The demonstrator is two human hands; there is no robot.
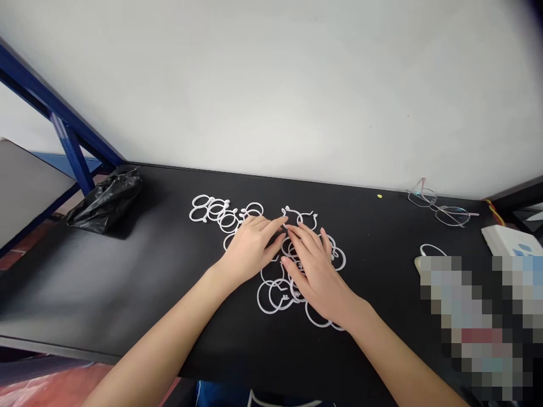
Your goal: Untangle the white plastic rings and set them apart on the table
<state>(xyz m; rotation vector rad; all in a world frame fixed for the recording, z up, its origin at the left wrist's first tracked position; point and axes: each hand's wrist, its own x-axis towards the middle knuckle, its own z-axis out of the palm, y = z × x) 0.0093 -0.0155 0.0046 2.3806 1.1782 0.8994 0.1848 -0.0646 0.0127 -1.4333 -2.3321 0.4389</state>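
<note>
Left to right: black plastic bag (105, 202) sat crumpled at the far-left end of the black table (127, 294), untouched. Next, a row of white rings (220, 213) lay laid out toward the wall, some overlapping, looking already sorted, so I'd judge part of the lot done. My left hand (250, 249) rested palm-down at the row's right end, fingers loosely extended, tips on a ring (291, 216) at the top of the loose pile; whether anything was actually pinched I couldn't tell. My right hand (316, 271) lay flat over the loose pile (278, 294), fingers spread and relaxed, fingertips meeting the left hand's at that same ring, nothing clamped as far as visible. The pile was tangled beneath and around both palms, several rings poking out below the right wrist, so I'd judge the bigger share was left. One stray ring (431, 249) sat well apart to the right, glasses (441, 209) beyond it near the wall.
</note>
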